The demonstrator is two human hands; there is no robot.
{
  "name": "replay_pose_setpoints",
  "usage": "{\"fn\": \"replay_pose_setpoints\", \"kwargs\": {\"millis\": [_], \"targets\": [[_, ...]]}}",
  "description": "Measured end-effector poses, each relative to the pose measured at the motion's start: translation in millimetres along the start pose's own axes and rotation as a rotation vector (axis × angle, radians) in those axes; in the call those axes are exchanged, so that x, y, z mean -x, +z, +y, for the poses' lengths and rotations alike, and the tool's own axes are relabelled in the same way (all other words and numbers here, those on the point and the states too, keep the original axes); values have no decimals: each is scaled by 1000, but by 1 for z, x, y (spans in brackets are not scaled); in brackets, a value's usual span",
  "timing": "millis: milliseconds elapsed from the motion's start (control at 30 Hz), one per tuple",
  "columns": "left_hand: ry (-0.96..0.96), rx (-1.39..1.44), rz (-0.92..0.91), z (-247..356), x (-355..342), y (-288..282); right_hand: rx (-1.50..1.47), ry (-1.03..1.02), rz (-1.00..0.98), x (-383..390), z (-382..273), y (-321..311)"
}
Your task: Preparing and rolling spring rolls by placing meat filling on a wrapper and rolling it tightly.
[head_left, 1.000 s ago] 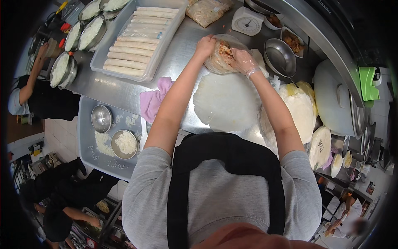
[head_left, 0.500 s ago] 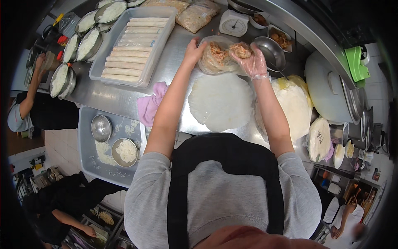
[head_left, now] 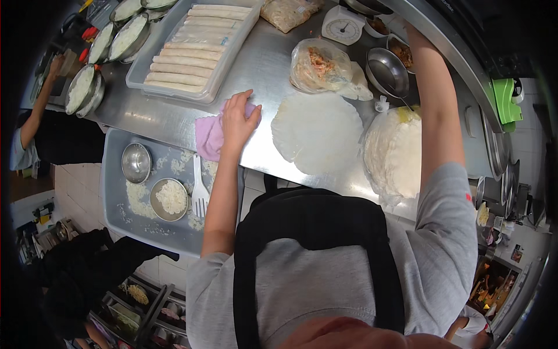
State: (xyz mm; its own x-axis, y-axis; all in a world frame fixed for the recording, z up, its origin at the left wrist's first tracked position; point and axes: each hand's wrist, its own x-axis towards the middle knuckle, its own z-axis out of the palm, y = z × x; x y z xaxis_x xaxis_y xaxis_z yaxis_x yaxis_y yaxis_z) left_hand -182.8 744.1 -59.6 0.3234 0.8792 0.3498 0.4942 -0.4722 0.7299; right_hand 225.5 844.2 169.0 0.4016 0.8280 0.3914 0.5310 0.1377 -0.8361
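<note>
My left hand (head_left: pixel 239 121) rests on a crumpled pink cloth (head_left: pixel 209 137) at the table's near edge, fingers apart. My right arm (head_left: pixel 439 104) stretches to the far right, and its hand is hidden beyond the metal shelf edge. Between my arms lies a round, pale, translucent wrapper sheet (head_left: pixel 317 134). Just behind it sits a clear plastic bag of orange-flecked filling (head_left: pixel 319 65), its mouth open. Crumpled translucent plastic (head_left: pixel 357 85) lies against the bag. A plastic-wrapped stack of round wrappers (head_left: pixel 390 152) is by my right arm.
A tub of long white rolls (head_left: pixel 189 64) stands left, near metal bowls of white shreds (head_left: pixel 128 36). Below is a grey bin (head_left: pixel 116 215) holding bowls and a white slotted spatula (head_left: pixel 200 189). Farther back are a scale (head_left: pixel 342 26) and a metal bowl (head_left: pixel 387 71). Co-workers stand left and lower right.
My left hand has moved from the filling bag down to the pink cloth. My gloved right hand, which held a lump of filling, has gone out of sight to the far right.
</note>
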Motion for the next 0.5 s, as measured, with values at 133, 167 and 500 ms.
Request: {"fn": "replay_pose_setpoints", "kwargs": {"millis": [133,167,500], "targets": [[31,-5,29,4,0,3,215,-2,-6,-39,22,32],[30,-11,26,5,0,3,247,1,-10,-39,25,37],[39,-44,36,4,0,5,421,-57,-81,-38,28,49]]}}
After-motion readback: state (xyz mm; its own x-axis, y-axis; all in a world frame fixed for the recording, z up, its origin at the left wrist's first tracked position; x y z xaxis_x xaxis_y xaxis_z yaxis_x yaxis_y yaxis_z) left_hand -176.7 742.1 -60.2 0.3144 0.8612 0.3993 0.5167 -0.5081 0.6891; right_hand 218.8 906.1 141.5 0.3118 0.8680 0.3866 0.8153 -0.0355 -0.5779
